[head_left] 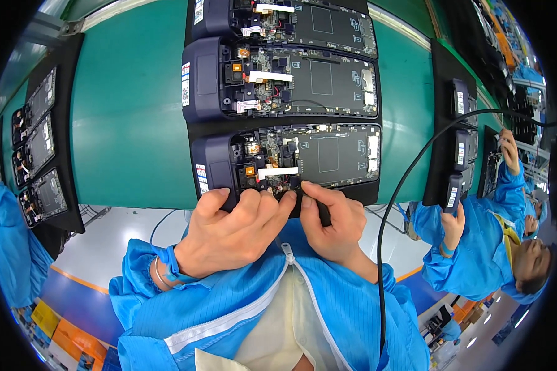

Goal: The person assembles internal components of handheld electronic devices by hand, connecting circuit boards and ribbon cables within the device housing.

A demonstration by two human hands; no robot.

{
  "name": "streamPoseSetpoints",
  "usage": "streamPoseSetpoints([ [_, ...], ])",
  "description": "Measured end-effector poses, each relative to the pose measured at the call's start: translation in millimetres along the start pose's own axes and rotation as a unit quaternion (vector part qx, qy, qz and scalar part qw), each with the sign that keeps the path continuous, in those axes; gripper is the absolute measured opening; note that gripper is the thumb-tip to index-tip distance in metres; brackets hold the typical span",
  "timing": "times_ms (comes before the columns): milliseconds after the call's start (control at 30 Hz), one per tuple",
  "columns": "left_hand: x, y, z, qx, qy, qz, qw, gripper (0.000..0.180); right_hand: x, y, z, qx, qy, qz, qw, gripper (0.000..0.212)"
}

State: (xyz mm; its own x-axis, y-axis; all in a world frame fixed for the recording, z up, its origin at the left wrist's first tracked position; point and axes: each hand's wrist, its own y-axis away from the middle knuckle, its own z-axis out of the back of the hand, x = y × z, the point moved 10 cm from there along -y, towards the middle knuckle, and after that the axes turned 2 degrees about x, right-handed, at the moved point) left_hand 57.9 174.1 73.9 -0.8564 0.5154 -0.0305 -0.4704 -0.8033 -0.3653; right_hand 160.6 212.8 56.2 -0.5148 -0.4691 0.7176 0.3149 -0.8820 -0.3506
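Observation:
Closest to me lies an opened handheld electronic device point(343, 157) with a dark purple housing end, a bare black circuit board and a white strip across its middle. My left hand point(235, 232) is closed on its near edge, fingers bent and one fingertip at the small parts near the middle. My right hand point(337, 222) is closed around a slim black tool point(324, 214), mostly hidden by the fingers. Its thumb and fingertip meet at the same edge, beside the left fingertip. What the tool's tip touches cannot be made out.
Two similar opened devices point(328, 80) lie beyond on the same black tray point(190, 133), over a green belt point(127, 123). More trays of devices stand left point(43, 148) and right point(461, 142). A black cable point(390, 210) arcs past my right arm. Co-workers in blue sit on both sides.

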Motion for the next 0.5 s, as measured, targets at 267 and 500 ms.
streamPoseSetpoints([
  [267,1,0,-1,-0.002,-0.003,0.005,1.000,0.034,-7,-2,1,0.012,-0.019,-0.045,0.999,0.021],
  [500,0,1,-3,0.020,-0.017,0.004,1.000,0.036,6,-5,1,0.004,0.028,0.009,1.000,0.018],
])
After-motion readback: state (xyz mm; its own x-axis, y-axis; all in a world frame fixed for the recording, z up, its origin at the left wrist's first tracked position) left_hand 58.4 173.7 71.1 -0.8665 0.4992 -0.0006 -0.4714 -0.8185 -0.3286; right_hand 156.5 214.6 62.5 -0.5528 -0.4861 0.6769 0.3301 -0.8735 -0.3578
